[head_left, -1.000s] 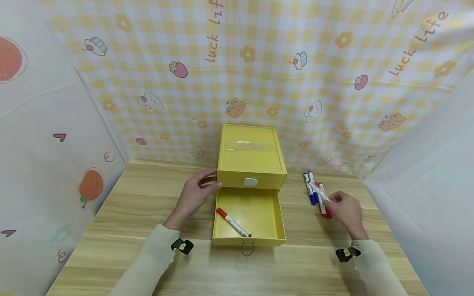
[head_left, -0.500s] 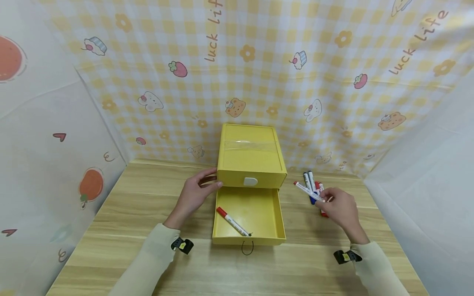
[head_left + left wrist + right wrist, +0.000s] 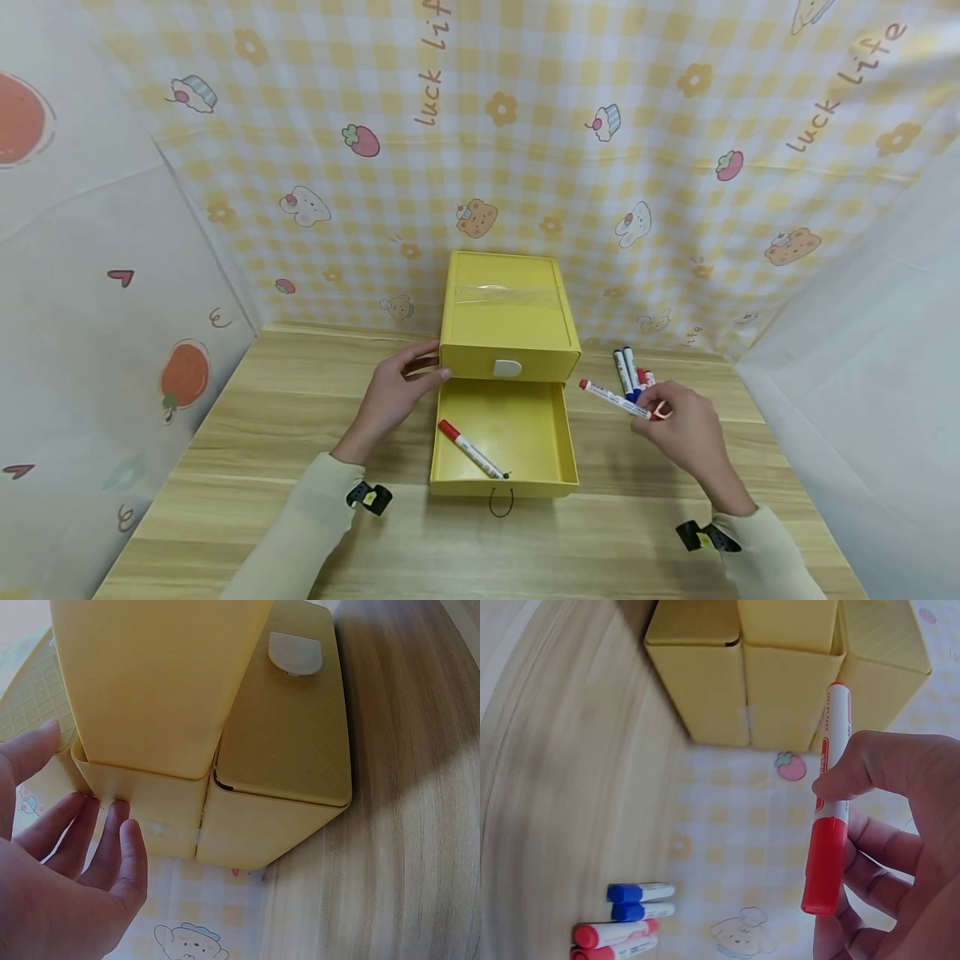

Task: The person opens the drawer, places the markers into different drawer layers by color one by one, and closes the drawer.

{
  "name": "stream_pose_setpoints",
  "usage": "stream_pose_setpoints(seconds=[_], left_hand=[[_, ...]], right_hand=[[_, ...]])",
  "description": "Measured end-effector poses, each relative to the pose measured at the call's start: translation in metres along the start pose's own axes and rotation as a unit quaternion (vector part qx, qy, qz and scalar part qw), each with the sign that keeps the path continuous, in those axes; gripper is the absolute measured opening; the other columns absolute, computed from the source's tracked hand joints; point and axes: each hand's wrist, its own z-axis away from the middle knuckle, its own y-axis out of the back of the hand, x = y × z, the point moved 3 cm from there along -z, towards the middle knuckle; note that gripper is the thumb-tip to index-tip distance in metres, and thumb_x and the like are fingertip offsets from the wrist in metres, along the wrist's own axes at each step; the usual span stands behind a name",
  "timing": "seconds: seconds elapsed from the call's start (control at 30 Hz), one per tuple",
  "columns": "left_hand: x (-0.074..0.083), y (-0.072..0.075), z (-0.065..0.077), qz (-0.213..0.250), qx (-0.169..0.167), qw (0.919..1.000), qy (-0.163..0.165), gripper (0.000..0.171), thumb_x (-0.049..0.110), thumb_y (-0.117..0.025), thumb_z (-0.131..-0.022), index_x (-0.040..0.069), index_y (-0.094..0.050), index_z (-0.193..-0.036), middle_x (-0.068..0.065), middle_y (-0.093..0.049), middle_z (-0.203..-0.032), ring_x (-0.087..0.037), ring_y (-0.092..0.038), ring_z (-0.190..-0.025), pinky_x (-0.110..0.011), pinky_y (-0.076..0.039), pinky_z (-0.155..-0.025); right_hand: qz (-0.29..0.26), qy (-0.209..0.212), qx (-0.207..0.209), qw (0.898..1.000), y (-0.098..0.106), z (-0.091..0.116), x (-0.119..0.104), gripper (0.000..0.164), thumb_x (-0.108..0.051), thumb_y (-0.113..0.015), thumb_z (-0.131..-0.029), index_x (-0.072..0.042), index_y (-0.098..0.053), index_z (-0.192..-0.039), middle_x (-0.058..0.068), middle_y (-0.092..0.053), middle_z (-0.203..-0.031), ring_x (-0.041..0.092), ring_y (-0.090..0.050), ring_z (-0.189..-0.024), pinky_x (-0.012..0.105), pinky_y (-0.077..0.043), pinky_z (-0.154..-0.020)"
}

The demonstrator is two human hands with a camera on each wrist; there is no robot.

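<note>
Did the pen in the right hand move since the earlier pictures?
Yes. The pen has moved left with the right hand, closer to the open drawer, which has stayed put.

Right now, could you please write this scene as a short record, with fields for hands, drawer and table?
Left hand: touching the left side of the yellow drawer box
Right hand: holding a red marker above the table
Middle drawer: pulled out
Inside drawer: one red-capped marker
On table: two blue-capped markers, two red-capped markers
</note>
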Motion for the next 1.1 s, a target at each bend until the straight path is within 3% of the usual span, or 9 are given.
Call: stream_pose_setpoints(seconds=[0.57,0.93,1.1], left_hand=[[0.000,0.000,0.001,-0.001,-0.001,1.0000,0.002,0.058,0.017,-0.082,-0.102,0.006,-0.062,-0.155,-0.019,-0.066,-0.149,-0.039,-0.067,-0.133,-0.046,-0.060,-0.106],[0.000,0.000,0.001,-0.003,-0.002,1.0000,0.002,0.058,0.018,-0.082,-0.103,0.006,-0.062,-0.155,-0.019,-0.066,-0.149,-0.039,-0.067,-0.133,-0.048,-0.060,-0.106],[0.001,0.000,0.001,-0.004,-0.003,1.0000,0.001,0.058,0.018,-0.082,-0.103,0.006,-0.062,-0.155,-0.018,-0.066,-0.150,-0.039,-0.067,-0.133,-0.048,-0.060,-0.107]], right_hand=[[0.019,0.104,0.016,0.994,0.007,0.007,-0.049,0.021,-0.006,-0.086,-0.073,-0.023,-0.076,-0.082,-0.015,-0.056,-0.075,0.016,-0.051,-0.075,0.030,-0.038,-0.062],[0.013,0.150,0.008,0.989,0.007,0.008,-0.078,0.021,-0.005,-0.085,-0.072,-0.023,-0.079,-0.081,-0.018,-0.063,-0.079,0.011,-0.057,-0.075,0.030,-0.049,-0.064],[0.016,0.167,-0.001,0.986,0.006,0.005,-0.089,0.021,-0.006,-0.086,-0.073,-0.024,-0.079,-0.080,-0.022,-0.063,-0.078,0.009,-0.054,-0.071,0.031,-0.047,-0.064]])
